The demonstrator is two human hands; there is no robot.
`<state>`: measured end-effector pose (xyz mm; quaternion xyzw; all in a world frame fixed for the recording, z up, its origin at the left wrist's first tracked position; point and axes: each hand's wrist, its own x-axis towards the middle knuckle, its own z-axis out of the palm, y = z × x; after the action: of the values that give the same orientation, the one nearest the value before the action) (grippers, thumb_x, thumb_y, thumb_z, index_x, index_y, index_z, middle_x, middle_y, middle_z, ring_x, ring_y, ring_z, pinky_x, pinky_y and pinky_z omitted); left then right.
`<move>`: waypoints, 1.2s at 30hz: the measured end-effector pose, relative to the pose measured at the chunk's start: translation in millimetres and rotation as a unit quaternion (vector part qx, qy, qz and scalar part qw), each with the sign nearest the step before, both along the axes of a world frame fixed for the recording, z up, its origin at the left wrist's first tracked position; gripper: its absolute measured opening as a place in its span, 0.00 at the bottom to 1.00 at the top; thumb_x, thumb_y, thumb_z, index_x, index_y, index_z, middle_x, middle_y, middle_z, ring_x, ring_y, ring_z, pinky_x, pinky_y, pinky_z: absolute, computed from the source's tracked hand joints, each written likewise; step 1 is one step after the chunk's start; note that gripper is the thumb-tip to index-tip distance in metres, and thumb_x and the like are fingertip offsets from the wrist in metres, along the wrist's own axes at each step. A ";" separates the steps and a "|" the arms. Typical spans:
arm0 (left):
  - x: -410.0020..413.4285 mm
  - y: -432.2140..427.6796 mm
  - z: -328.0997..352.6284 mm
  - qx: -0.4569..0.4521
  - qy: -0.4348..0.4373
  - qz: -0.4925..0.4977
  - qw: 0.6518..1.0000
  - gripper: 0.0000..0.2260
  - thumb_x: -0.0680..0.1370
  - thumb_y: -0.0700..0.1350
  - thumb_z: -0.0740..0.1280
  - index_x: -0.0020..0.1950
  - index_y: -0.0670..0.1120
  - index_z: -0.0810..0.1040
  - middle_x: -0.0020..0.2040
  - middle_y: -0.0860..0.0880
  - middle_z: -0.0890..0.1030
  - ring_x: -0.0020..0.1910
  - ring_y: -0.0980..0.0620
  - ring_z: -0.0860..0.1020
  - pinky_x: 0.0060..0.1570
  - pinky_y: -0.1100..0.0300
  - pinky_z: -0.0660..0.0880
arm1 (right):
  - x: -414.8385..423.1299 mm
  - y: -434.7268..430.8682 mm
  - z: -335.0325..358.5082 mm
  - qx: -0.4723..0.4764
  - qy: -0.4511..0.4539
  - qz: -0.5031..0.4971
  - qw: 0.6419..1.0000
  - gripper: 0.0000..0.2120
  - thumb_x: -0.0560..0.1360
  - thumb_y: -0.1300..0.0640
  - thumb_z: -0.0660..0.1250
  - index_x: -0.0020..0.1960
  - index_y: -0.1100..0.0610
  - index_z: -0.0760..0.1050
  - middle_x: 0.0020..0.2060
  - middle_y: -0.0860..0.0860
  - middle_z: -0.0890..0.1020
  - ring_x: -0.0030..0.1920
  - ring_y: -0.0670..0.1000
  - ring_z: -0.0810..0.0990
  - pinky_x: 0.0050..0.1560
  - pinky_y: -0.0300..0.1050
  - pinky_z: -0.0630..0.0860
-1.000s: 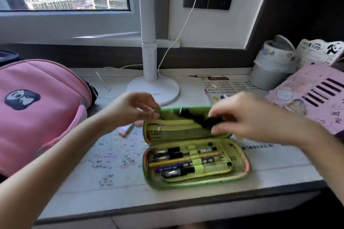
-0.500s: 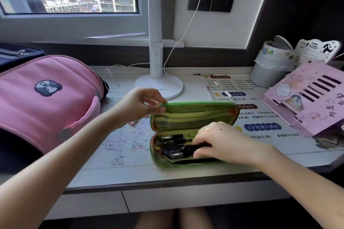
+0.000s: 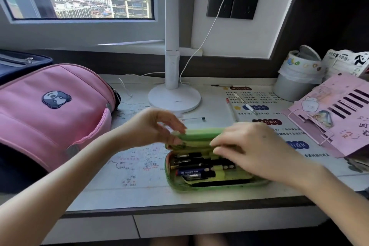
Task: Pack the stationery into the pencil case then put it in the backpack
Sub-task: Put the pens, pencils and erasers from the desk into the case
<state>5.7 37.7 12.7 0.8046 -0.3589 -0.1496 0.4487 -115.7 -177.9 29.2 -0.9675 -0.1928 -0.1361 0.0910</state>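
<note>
A green pencil case [image 3: 179, 186] lies on the desk near its front edge, its lid [image 3: 199, 133] tipped halfway down over the base. Several pens [image 3: 191, 171] sit in elastic loops inside; a black one lies loose along the front. My left hand [image 3: 151, 128] pinches the lid's left end. My right hand [image 3: 257, 152] lies over the right half of the case, fingers hooked over the lid's front edge. The pink backpack [image 3: 50, 118] stands at the left of the desk.
A white lamp base [image 3: 173, 98] stands just behind the case, with a thin refill [image 3: 191, 119] in front of it. Two loose pens [image 3: 231, 109] lie on the printed desk mat. A pink book stand [image 3: 335, 118] and a small grey bin [image 3: 295, 82] fill the right side.
My right hand put the black pen into the base, then rose to the lid. The lid has swung from upright to half lowered, with both hands on it.
</note>
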 end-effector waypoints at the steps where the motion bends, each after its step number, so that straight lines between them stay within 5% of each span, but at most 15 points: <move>1: -2.5 1.0 -1.2 0.013 -0.023 -0.020 0.999 0.10 0.66 0.38 0.75 0.46 0.46 0.83 0.50 0.54 0.84 0.42 0.57 0.82 0.41 0.68 0.78 | -1.3 -1.9 12.2 0.050 0.008 -0.010 0.999 0.10 0.74 0.47 0.64 0.47 0.48 0.82 0.38 0.40 0.84 0.38 0.38 0.80 0.42 0.28 0.72; 4: -7.0 1.3 -5.7 0.050 -0.084 -0.081 0.992 0.08 0.67 0.42 0.76 0.44 0.51 0.83 0.48 0.55 0.83 0.48 0.57 0.80 0.49 0.68 0.74 | 24.5 -13.0 26.6 0.097 0.009 -0.067 0.993 0.08 0.73 0.49 0.66 0.46 0.49 0.82 0.38 0.42 0.83 0.39 0.38 0.79 0.44 0.28 0.70; 8: -3.5 -0.5 -8.3 0.137 -0.093 -0.078 0.983 0.05 0.70 0.48 0.73 0.46 0.54 0.82 0.43 0.57 0.83 0.45 0.61 0.79 0.47 0.69 0.75 | 93.3 -18.6 -3.2 0.010 0.086 -0.118 0.989 0.09 0.75 0.51 0.66 0.54 0.51 0.80 0.47 0.47 0.83 0.47 0.47 0.79 0.51 0.47 0.76; 12: 27.5 3.0 -22.6 0.125 -0.142 0.092 0.978 0.03 0.73 0.43 0.70 0.43 0.52 0.81 0.40 0.56 0.81 0.36 0.63 0.78 0.42 0.63 0.76 | 151.2 -2.9 -35.0 -0.070 0.167 -0.076 0.980 0.19 0.75 0.52 0.66 0.66 0.51 0.70 0.62 0.50 0.76 0.62 0.51 0.72 0.61 0.50 0.71; 16: 60.8 11.4 -44.3 0.236 -0.170 0.268 0.918 0.17 0.73 0.47 0.69 0.61 0.47 0.75 0.57 0.46 0.77 0.55 0.48 0.76 0.54 0.56 0.73 | 183.6 22.0 -49.5 -0.102 0.153 -0.024 0.983 0.25 0.75 0.59 0.64 0.71 0.50 0.64 0.65 0.51 0.72 0.65 0.54 0.68 0.64 0.52 0.67; 21: 76.9 15.0 -59.1 0.245 -0.092 0.254 0.931 0.32 0.67 0.55 0.72 0.68 0.48 0.68 0.63 0.44 0.73 0.60 0.47 0.72 0.56 0.56 0.70 | 208.4 47.6 -60.3 -0.134 0.157 0.003 0.978 0.18 0.74 0.57 0.64 0.64 0.54 0.70 0.57 0.53 0.77 0.56 0.55 0.73 0.52 0.49 0.72; 26: 74.2 9.4 -61.2 0.212 -0.134 0.263 0.932 0.27 0.66 0.61 0.71 0.63 0.55 0.72 0.55 0.46 0.72 0.59 0.48 0.69 0.52 0.57 0.67 | 211.5 37.3 -58.3 -0.146 0.232 -0.044 0.961 0.15 0.74 0.50 0.65 0.50 0.62 0.77 0.44 0.58 0.81 0.40 0.54 0.76 0.37 0.45 0.70; 30: 70.1 0.5 -64.3 0.254 -0.124 0.226 0.932 0.30 0.70 0.62 0.68 0.68 0.55 0.65 0.57 0.45 0.72 0.55 0.47 0.72 0.48 0.56 0.70 | 194.1 16.0 -56.8 -0.128 0.269 -0.083 0.951 0.14 0.74 0.51 0.66 0.36 0.60 0.73 0.29 0.52 0.71 0.29 0.52 0.68 0.29 0.44 0.62; 33: 66.3 -8.9 -69.6 0.320 -0.203 0.195 0.904 0.26 0.75 0.57 0.64 0.71 0.56 0.61 0.56 0.43 0.72 0.54 0.43 0.71 0.46 0.54 0.72 | 177.7 -0.2 -57.2 -0.079 0.278 -0.123 0.949 0.13 0.74 0.52 0.65 0.43 0.63 0.78 0.32 0.52 0.74 0.32 0.52 0.70 0.31 0.44 0.64; 36: 66.3 -16.0 -69.3 0.321 -0.251 0.181 0.895 0.14 0.79 0.49 0.58 0.65 0.51 0.70 0.54 0.43 0.73 0.52 0.43 0.73 0.43 0.55 0.71 | 163.8 -12.7 -55.5 -0.053 0.254 -0.146 0.955 0.12 0.76 0.51 0.64 0.46 0.61 0.77 0.35 0.53 0.76 0.34 0.53 0.73 0.34 0.45 0.68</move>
<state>72.0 21.8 -56.6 0.9668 -0.2401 0.0338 0.0809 48.1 -190.6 -26.3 -0.9911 -0.0270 0.1132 0.0644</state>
